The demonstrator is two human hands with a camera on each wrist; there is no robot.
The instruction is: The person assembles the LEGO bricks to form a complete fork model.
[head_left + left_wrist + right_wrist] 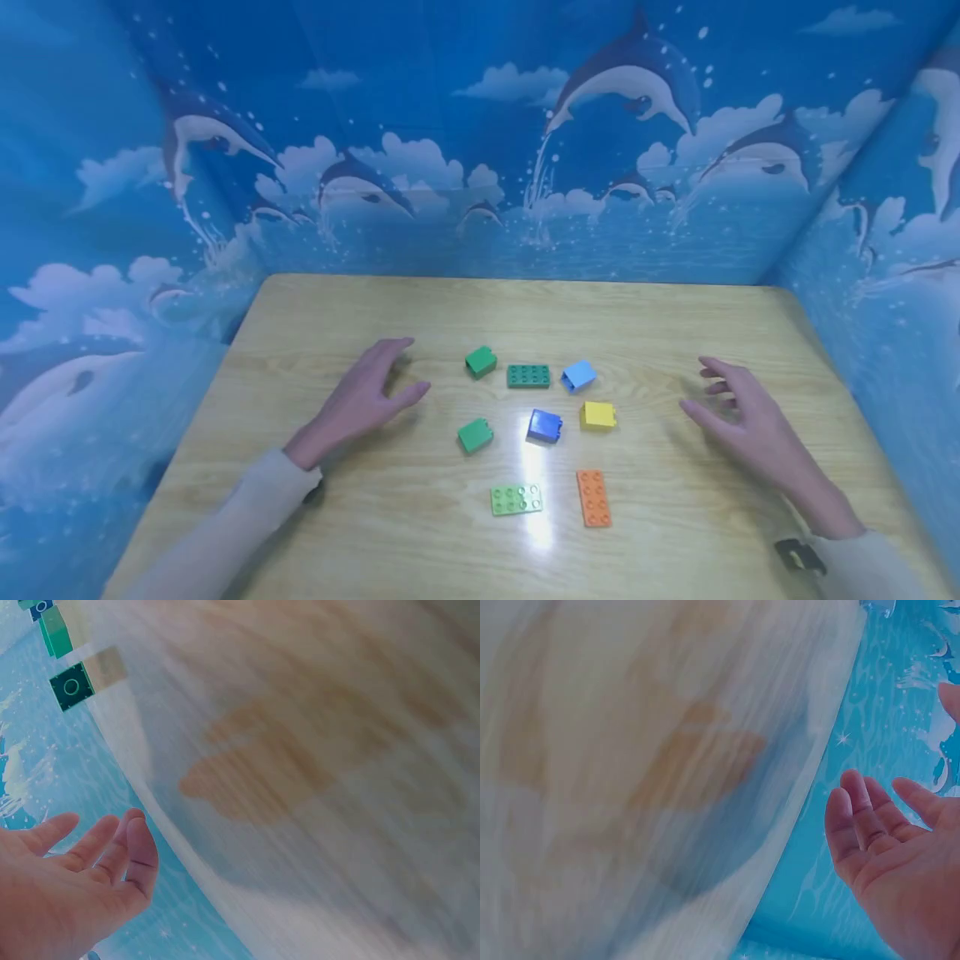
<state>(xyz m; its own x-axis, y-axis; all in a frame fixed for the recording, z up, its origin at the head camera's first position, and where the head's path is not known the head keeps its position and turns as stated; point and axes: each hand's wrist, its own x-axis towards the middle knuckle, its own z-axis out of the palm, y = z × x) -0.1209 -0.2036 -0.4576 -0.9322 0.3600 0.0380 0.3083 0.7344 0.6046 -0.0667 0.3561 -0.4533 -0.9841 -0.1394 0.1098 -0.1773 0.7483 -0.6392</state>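
My left hand hovers over the table left of the toy bricks, fingers relaxed and holding nothing. On the right, my right hand is likewise relaxed, with nothing in it. Nearest the left hand are two green bricks, one farther back and one closer. A dark green brick, a light blue brick, a blue brick and a yellow brick lie around the middle. Closer to me are a flat light green brick and a flat orange brick.
The bricks lie apart on a pale wooden table. Blue curtains printed with dolphins stand behind it and along both sides. A dark wristband shows at the right sleeve.
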